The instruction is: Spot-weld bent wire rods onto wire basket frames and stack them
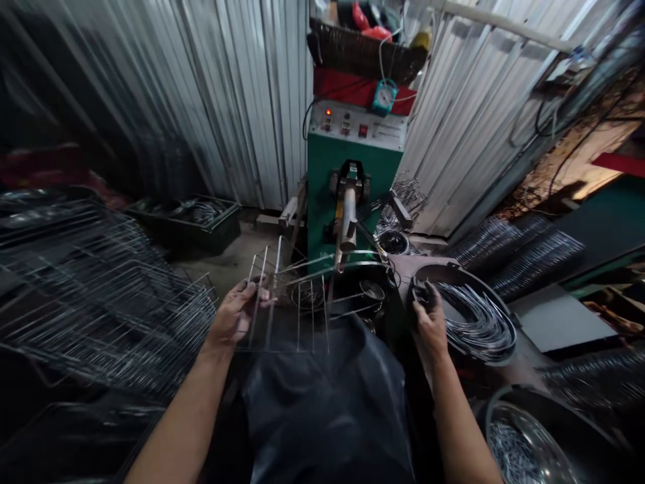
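My left hand point(236, 310) grips the side of a flat welded wire rack point(275, 299), which stands upright in front of me and reaches towards a green spot-welding machine point(347, 202). My right hand point(429, 316) is closed around dark, bent wire pieces at the rim of a round black tub point(453, 271). The tub holds a heap of curved steel wires point(476, 323). The fingers hide whatever lies inside that grip. A dark apron point(327, 410) covers my front, between my arms.
A tall stack of wire racks point(101, 302) lies to my left, and a dark crate of wire parts point(184, 225) stands beyond it. Bundled wires point(519, 255) lie at right, above a metal basin of short wires point(524, 444). Corrugated metal walls point(242, 101) enclose the machine.
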`<state>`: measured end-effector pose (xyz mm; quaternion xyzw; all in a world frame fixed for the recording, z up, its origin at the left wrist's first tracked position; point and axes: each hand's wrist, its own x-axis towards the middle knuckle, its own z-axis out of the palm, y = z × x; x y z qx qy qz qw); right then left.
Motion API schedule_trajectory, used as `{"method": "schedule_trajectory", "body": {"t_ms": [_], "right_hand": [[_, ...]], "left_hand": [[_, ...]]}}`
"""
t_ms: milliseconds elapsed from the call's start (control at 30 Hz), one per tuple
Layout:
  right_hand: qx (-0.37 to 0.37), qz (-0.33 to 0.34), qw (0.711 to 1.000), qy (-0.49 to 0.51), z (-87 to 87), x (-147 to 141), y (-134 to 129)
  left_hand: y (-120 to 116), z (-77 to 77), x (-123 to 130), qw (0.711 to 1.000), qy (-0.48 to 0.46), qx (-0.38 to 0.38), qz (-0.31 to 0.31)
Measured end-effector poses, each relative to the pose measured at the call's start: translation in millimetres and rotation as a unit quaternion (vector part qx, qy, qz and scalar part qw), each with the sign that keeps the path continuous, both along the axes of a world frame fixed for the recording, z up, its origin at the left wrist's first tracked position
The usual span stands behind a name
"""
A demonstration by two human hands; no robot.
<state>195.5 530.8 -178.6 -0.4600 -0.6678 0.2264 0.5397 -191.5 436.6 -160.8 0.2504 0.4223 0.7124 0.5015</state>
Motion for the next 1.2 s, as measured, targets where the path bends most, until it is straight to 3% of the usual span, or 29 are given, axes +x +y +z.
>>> {"method": "schedule_trajectory", "body": {"t_ms": [100,200,267,367,467,567,667,767,833,867,933,1033,1133,1200], "right_hand": [[-0.022,0.115,0.984,-0.137,-18.4,13,-29],[-0.023,0.25,0.933,-0.256,-25.5,6,-71],[-0.033,0.303,0.91,-0.282,-26.5,1,-95],[-0.063,0.328,0.907,-0.254,-29.9,3,-117],[-0.082,0.287,0.933,-0.199,-35.5,5,-128],[-0.103,0.238,0.958,-0.122,-38.9,-9,-130],[-0.13,0.163,0.978,-0.026,-39.9,-35,-121],[-0.157,0.11,0.98,0.048,-39.3,-59,-107],[-0.174,0.112,0.975,0.074,-37.3,-73,-99],[-0.18,0.121,0.973,0.08,-36.0,-80,-95],[-0.187,0.143,0.968,0.086,-33.2,-95,-89],[-0.189,0.156,0.966,0.087,-31.6,-112,-80],[-0.18,0.153,0.97,0.058,-30.1,-116,-66],[-0.148,0.169,0.974,-0.019,-23.5,-108,-52]], "left_hand": [[-15,-8.4,3,0.986,-0.113,-0.082,-0.09],[-26,-36.6,30,0.948,-0.203,-0.166,-0.179],[-34,-57.6,53,0.926,-0.243,-0.201,-0.208],[-42,-79.8,80,0.896,-0.287,-0.246,-0.232],[-43,-87.0,90,0.885,-0.3,-0.258,-0.245],[-40,-86.2,89,0.902,-0.272,-0.227,-0.247],[-40,-84.2,83,0.931,-0.138,-0.242,-0.235],[-43,-75.2,83,0.961,0.127,-0.229,-0.084],[-43,-61.3,90,0.951,0.271,-0.145,0.021],[-41,-52.6,95,0.943,0.315,-0.099,0.044],[-32,-34.9,108,0.933,0.357,-0.031,0.044],[-11,-18.4,124,0.935,0.352,-0.006,0.044],[11,-19.3,127,0.939,0.337,-0.019,0.072],[23,-25.7,121,0.942,0.326,-0.017,0.073]]}}
